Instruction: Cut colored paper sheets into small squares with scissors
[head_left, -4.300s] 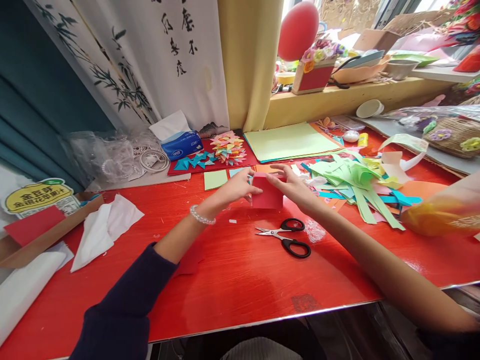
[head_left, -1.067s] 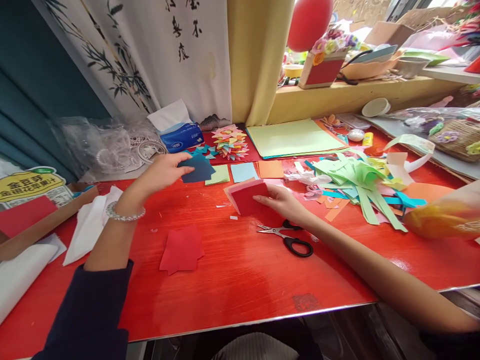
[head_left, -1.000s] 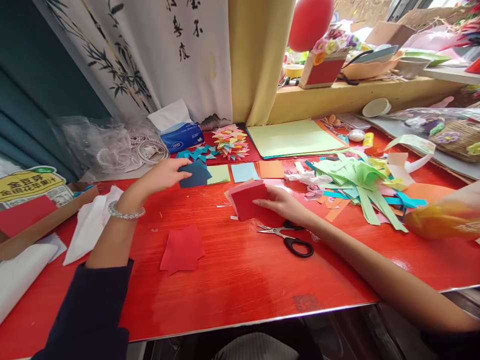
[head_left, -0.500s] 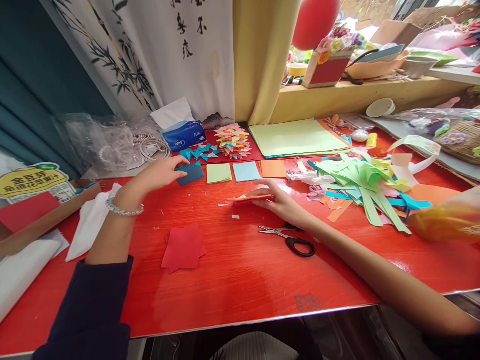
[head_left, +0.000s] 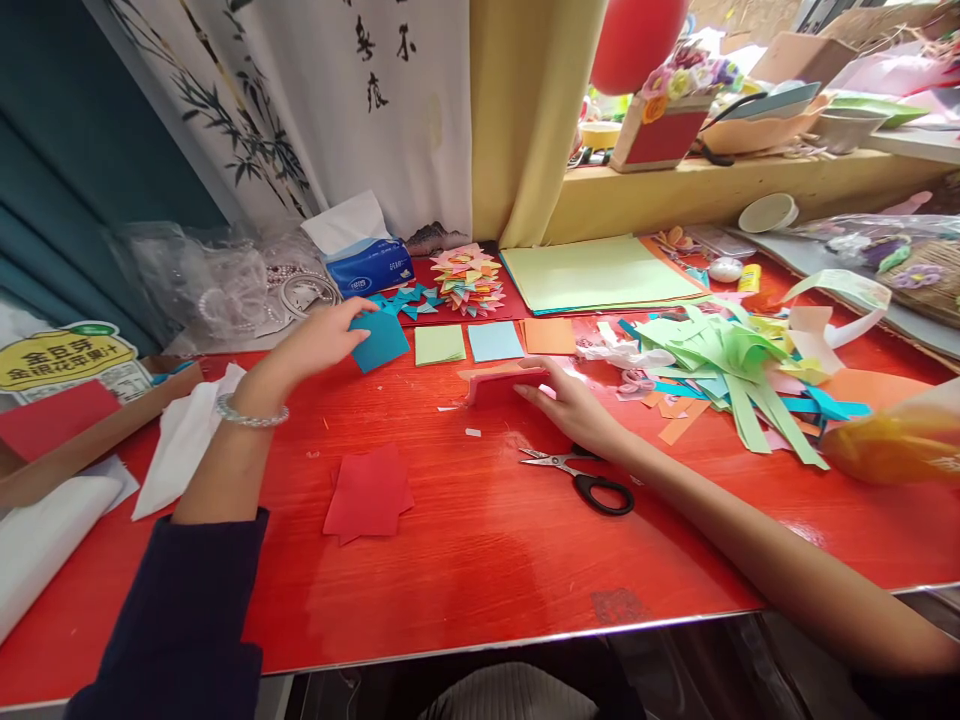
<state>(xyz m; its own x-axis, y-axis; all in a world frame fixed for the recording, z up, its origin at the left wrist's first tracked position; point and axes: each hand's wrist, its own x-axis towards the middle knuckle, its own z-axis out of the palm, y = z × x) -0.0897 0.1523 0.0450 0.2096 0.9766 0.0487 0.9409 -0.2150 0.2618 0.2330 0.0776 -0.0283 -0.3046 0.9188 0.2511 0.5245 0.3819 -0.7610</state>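
Note:
At the left, my left hand (head_left: pixel 330 338) pinches the edge of a blue paper square (head_left: pixel 381 343) at the left end of a row. Beside it lie a light green square (head_left: pixel 440 345), a light blue square (head_left: pixel 495 341) and an orange square (head_left: pixel 548 336). My right hand (head_left: pixel 564 402) grips a red-pink paper piece (head_left: pixel 504 387), tilted up from the table. Black-handled scissors (head_left: pixel 581 478) lie just below that hand. Several red squares (head_left: pixel 366 492) are stacked loosely nearer the front edge.
Cut paper strips (head_left: pixel 731 365) spread over the right side. Large green sheets (head_left: pixel 600 275) lie at the back, near folded paper pieces (head_left: pixel 466 280) and a tissue pack (head_left: pixel 369 266). A cardboard box (head_left: pixel 105 440) stands at the left.
The blue square has tilted up a little under my left hand. In my right hand the paper has turned, so more of its red-pink face shows.

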